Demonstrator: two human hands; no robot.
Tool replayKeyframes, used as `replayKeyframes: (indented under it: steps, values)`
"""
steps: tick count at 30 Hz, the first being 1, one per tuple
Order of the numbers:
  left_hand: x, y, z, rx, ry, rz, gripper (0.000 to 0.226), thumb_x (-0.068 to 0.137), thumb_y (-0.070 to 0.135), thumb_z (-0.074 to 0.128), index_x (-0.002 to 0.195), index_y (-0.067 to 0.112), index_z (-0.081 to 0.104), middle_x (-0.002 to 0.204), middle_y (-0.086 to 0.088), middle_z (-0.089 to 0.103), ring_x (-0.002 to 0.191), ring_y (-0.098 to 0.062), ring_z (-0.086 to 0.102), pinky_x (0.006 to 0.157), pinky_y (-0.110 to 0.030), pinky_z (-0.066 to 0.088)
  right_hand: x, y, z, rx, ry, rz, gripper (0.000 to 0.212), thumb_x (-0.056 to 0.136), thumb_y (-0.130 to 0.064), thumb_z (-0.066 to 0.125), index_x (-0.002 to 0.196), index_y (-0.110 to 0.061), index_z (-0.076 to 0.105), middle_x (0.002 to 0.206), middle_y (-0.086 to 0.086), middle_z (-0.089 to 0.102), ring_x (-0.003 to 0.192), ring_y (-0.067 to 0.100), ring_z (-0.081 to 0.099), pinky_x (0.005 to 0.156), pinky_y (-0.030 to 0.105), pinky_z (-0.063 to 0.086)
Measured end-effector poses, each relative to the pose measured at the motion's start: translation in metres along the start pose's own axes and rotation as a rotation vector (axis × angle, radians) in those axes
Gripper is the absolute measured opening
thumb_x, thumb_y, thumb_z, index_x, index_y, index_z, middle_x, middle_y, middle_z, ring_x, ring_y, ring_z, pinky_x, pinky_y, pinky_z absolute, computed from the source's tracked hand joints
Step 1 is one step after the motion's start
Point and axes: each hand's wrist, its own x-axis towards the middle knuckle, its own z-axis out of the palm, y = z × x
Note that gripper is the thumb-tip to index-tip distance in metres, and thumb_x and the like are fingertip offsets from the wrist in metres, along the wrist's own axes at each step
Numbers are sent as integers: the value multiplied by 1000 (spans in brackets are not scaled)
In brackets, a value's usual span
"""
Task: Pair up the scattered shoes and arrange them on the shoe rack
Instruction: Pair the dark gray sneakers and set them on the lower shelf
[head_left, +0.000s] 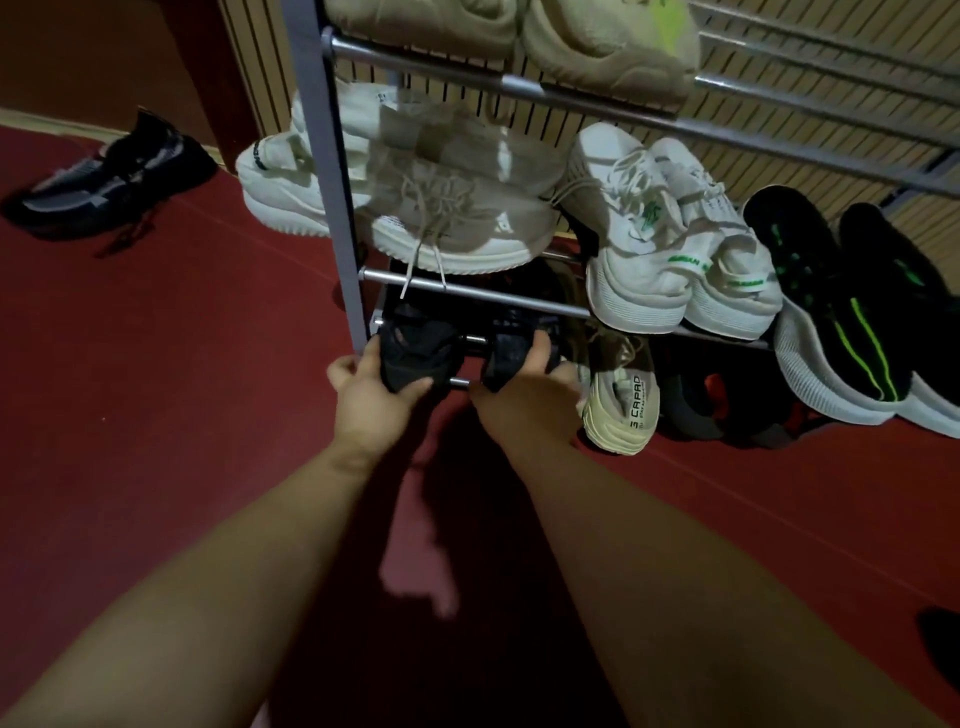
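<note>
My left hand (366, 400) grips the heel of a black shoe (413, 345) at the left end of the lowest shelf of the metal shoe rack (332, 171). My right hand (530, 395) grips the heel of a second black shoe (511, 340) just to the right of the first. Both shoes point into the rack, toes hidden under the shelf above. A cream pair (415, 208) and a white pair with green lettering (675, 249) sit on the middle shelf. A black and green pair (852, 312) fills the right end.
A lone black and grey sneaker (111, 169) lies on the red floor at the far left. A beige shoe (621, 395) and dark shoes (722, 395) rest on the lowest shelf to the right. Beige shoes (571, 36) sit on the top shelf.
</note>
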Motion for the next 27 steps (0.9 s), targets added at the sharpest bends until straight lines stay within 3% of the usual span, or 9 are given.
replayKeyframes:
  steps: [3,6,10,14,18,21,23,25,27]
  values:
    - [-1,-9,3,21,-19,-80,74,83,23,70,147,26,32,138,-16,25,114,-31,51,105,-22,31,-7,-5,-2,-146,-78,-44,90,85,-54,54,149,-34,-5,154,19,5,138,36,20,112,51,22]
    - [-1,-20,4,-15,-74,-81,81,82,30,71,149,32,25,137,-15,41,120,-29,51,107,-29,36,-16,-10,0,-292,-142,-143,99,85,-43,58,146,-34,-19,155,23,-9,142,40,6,113,55,13]
    - [6,-15,10,-213,-92,-96,71,86,29,67,146,29,30,131,-3,59,120,-21,56,105,-33,42,-20,-6,5,-392,-149,-236,101,87,-36,58,145,-33,-24,155,23,-8,141,39,11,111,48,19]
    - [4,-10,20,-587,-70,-176,62,91,7,59,145,25,36,127,-2,60,110,-18,61,85,-25,53,-16,-1,-4,-331,-128,-290,107,83,-42,64,147,-34,-20,155,22,6,139,36,21,108,49,26]
    - [-7,-13,23,-811,-41,-253,60,91,-4,53,143,24,39,128,-6,60,110,-22,61,94,-39,51,-4,-2,-9,-142,-153,-378,103,84,-34,63,148,-31,-18,145,17,30,126,32,44,90,37,38]
    - [-10,-18,22,-709,-38,-224,61,90,7,60,143,26,37,132,-6,58,118,-23,58,103,-46,45,4,2,-6,-146,-157,-401,98,86,-34,60,150,-27,-14,148,16,27,131,32,38,97,40,38]
    - [-9,-23,17,-462,-43,-169,72,81,35,68,144,31,32,132,-4,58,121,-21,56,106,-44,43,6,5,-4,-232,-138,-442,93,88,-44,54,150,-28,-13,152,15,24,132,33,37,99,43,36]
    - [-10,-25,10,-236,-73,-152,92,66,64,61,146,38,25,133,-6,57,124,-23,53,107,-42,42,5,12,-4,-318,-150,-484,97,84,-59,49,149,-30,-16,156,13,19,137,33,32,104,47,31]
    - [-14,-24,5,-71,-89,-150,92,70,65,60,149,41,18,136,-14,49,125,-29,50,110,-39,37,5,20,-3,-412,-167,-493,110,75,-69,54,147,-31,-19,158,10,13,144,30,16,110,50,20]
